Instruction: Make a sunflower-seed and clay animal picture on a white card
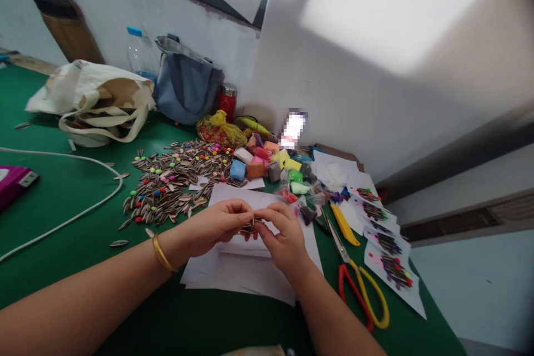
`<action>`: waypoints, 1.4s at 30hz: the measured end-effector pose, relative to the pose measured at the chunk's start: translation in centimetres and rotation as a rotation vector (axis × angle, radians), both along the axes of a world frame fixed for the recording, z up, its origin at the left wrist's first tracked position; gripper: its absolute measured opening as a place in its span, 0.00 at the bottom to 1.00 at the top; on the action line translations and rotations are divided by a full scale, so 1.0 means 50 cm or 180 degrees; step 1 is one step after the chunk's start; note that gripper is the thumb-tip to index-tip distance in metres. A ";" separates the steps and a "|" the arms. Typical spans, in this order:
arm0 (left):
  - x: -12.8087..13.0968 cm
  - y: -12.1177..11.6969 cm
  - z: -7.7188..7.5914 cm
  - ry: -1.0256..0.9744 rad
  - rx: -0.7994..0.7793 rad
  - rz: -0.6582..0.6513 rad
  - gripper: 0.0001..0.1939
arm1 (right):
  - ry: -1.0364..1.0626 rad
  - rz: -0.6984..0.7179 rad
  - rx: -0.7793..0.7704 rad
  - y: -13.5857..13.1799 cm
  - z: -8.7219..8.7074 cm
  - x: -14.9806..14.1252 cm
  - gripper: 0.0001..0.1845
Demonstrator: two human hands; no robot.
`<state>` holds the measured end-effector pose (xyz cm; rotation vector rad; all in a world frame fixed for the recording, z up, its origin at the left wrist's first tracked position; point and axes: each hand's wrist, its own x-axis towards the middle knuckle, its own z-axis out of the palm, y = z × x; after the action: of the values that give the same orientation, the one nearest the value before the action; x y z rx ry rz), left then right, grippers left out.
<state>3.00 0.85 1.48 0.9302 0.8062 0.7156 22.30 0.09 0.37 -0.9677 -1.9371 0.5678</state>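
Left hand [217, 225] and right hand [283, 236] pinch a small seed cluster [249, 227] between fingertips; loose grip could scatter it onto paper [250, 267] below.

The green table [62, 200] has open room on the left, with only a white cord [83, 208] lying across it. Behind the sheets of paper [246, 267] a big pile of seeds [175, 183] blocks the way. Clay blocks [267, 164] sit beside the seeds. On the right, scissors [359, 283] and small cards [384, 245] fill the space up to the table edge.
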 end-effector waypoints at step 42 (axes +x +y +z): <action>-0.053 0.053 -0.038 0.3971 0.2397 -0.0115 0.16 | -0.2521 -0.0457 0.0310 0.030 -0.015 0.023 0.04</action>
<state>0.34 3.48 -0.44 2.1440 1.6312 0.3230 23.44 1.61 -0.37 -1.3876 -2.5123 -0.0215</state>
